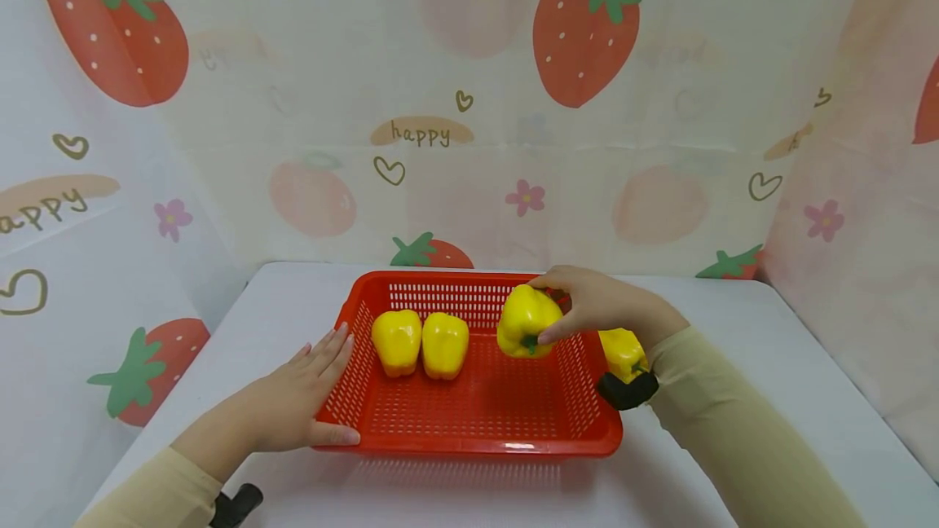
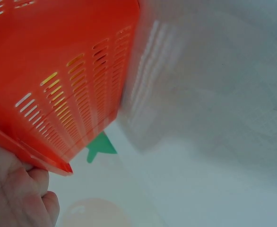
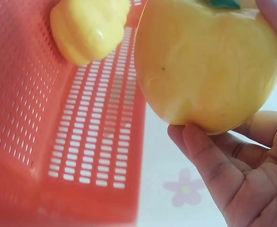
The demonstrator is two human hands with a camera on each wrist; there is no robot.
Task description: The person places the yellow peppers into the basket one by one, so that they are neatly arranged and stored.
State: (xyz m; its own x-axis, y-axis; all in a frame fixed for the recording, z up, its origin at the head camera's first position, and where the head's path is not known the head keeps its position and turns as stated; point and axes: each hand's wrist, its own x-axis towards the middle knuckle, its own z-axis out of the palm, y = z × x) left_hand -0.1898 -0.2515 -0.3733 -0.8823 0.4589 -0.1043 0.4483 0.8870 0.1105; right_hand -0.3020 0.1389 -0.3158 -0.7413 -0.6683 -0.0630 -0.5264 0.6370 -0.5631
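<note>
My right hand grips a yellow bell pepper between thumb and fingers, held above the right part of a red plastic basket. The pepper's green stem faces down and toward me in the head view. In the right wrist view the fingertips press against its lower end. My left hand lies on the basket's left rim with fingers extended, its thumb on the front rim. Two more yellow bell peppers, one on the left and one beside it, stand inside the basket's left half.
Another yellow bell pepper is on the white table, just right of the basket and partly hidden by the right wrist and its black strap. Behind the table hangs a cloth printed with strawberries, hearts and flowers.
</note>
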